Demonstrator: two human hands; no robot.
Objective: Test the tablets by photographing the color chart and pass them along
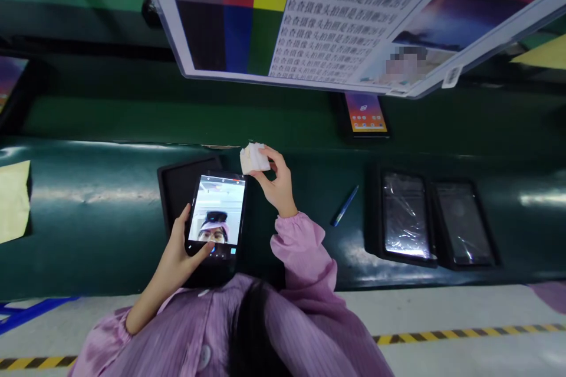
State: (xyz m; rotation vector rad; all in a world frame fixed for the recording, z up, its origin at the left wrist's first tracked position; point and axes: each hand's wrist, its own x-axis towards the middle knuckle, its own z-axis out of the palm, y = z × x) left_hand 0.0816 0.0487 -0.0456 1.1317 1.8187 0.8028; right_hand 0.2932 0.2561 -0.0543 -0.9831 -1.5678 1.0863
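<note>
At the frame's lower centre, a tablet (217, 212) is gripped at its left edge by the left hand (179, 253), thumb pressed on the screen. A white wad (253, 158) is pinched by the right hand (276, 185), just beside the tablet's upper right corner; the tablet's long axis is upright.

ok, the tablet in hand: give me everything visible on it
The tablet is a dark-framed slab, held upright and tilted toward the camera above the green bench. Its screen is lit, showing a live camera picture. The left hand holds its lower left edge, thumb on the screen's bottom. The right hand is close but apart.
</note>
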